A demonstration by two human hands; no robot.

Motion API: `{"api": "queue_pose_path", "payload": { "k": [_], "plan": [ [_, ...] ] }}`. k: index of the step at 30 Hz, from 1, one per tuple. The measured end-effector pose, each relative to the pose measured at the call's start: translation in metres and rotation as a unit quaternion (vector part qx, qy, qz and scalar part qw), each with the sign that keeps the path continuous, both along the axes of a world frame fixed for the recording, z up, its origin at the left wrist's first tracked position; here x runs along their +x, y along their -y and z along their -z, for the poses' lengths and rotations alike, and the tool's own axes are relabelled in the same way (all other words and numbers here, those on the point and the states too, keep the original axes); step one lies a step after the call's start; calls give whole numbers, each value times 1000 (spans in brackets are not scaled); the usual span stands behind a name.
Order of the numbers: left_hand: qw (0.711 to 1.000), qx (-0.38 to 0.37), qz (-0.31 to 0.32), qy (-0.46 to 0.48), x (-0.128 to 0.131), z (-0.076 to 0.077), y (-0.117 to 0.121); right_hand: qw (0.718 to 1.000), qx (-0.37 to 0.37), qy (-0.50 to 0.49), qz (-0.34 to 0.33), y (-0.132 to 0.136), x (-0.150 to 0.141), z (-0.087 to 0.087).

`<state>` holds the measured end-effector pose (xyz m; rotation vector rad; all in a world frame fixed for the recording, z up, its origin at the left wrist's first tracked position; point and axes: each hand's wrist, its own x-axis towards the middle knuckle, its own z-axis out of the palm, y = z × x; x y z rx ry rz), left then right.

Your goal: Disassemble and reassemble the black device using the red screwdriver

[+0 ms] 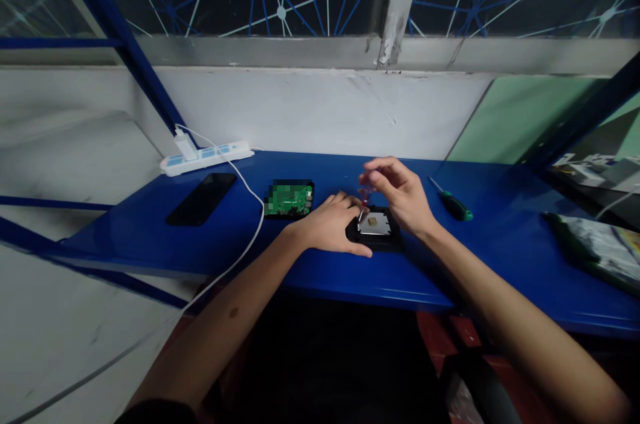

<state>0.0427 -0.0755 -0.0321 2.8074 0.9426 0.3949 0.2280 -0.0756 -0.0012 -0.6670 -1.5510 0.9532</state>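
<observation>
A black case (395, 241) lies on the blue table, with a silver metal plate (383, 224) in it that bears a small tan square. My left hand (333, 221) spans the case's left side, thumb along the near edge and fingers toward the far edge, gripping it. Above the plate, my right hand (403, 194) pinches a small screwdriver (365, 197) with a clear reddish handle. Its shaft slants down to the plate's left part; the exact tip contact is too small to tell. Left of my left hand sits a green circuit board (295, 197) in a black shell, partly pixelated.
A green-and-black screwdriver (454, 204) lies to the right. On the left are a black phone (201, 199) and a white power strip (215, 156), with a white cable (250, 244) crossing the table. A plastic bag (600, 244) rests at far right; blue posts flank the table.
</observation>
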Motion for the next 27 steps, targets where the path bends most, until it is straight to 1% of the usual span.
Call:
{"api": "queue_pose_path", "payload": {
  "k": [3, 6, 10, 14, 19, 21, 27],
  "plan": [
    [1000, -3, -1, 1, 0, -1, 0, 1000, -9, 8, -28, 2, -1, -1],
    [1000, -3, -1, -1, 0, -1, 0, 998, -32, -6, -47, 4, -4, 0],
    [1000, 0, 1, -2, 0, 0, 0, 999, -16, -22, -20, 2, -4, 1],
    [1000, -1, -3, 1, -1, 1, 0, 1000, 4, -9, 4, -2, 1, -1],
    [1000, -10, -2, -2, 0, -1, 0, 1000, -8, -5, -22, 0, -1, 0],
    [1000, -10, -3, -5, 0, -2, 0, 1000, -11, -10, -22, 2, -3, 1],
    [1000, -15, -3, 2, 0, -2, 1, 1000, 7, 2, 24, -1, -2, 2]
  ]
}}
